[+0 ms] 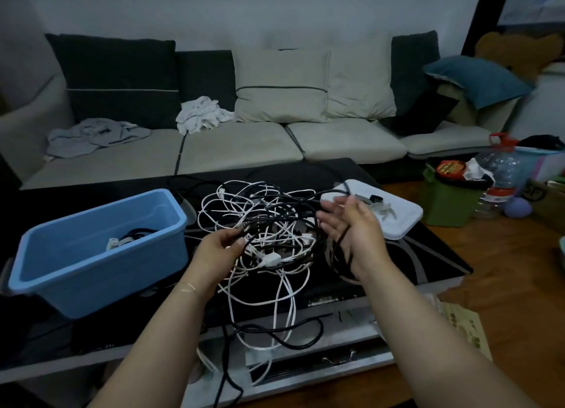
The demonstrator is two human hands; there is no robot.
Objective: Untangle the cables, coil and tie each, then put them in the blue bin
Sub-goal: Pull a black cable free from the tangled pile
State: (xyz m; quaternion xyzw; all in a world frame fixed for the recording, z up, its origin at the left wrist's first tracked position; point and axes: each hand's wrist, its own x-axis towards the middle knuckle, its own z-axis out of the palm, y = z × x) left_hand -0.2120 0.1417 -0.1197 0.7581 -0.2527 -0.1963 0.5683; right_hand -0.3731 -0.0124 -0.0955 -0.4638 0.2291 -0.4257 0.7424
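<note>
- Head view: the room was dim, and inside the tangle of cables (pixel 269 224) it was hard to tell where any one black or white strand ran; loops hung over the near edge of the black table (pixel 428 248) and were cut off by the frame's bottom.
- The contents of the blue bin (pixel 97 248) were partly hidden by its wall; a coiled cable with a white plug showed at the bottom.
- The tangle lay between the two hands, just right of the bin, with a white lid (pixel 397 218) behind the right hand.
- The left hand (pixel 218 251) pinched strands at the tangle's left edge with curled fingers.
- The right hand (pixel 351 224) was raised palm inward, fingers loosely spread, a black cable draped across its palm and down past the wrist.
</note>
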